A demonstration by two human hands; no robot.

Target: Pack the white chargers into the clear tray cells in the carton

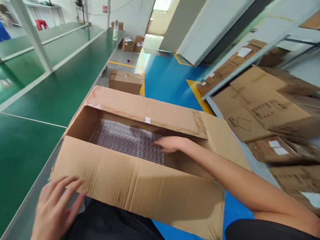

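Observation:
An open cardboard box point(136, 182) with its flaps folded out lies before me, by the green table's edge. Inside it is a clear plastic sheet of bubble-like cells point(126, 139), filling the left and middle of the opening. My right hand point(172, 143) reaches into the box from the right. Its fingers are stretched out at the sheet's right end, and the fingertips seem to touch it. My left hand point(57, 200) is open, fingers apart, just by the left corner of the near flap; nothing is in it. Whatever lies under the sheet is hidden.
The green table point(62, 89) runs along the left, with a bottle point(115, 30) at its far end. Another carton point(125, 81) stands on the floor beyond my box. Stacked cartons point(277, 106) crowd the right side, beside a blue floor lane point(165, 73).

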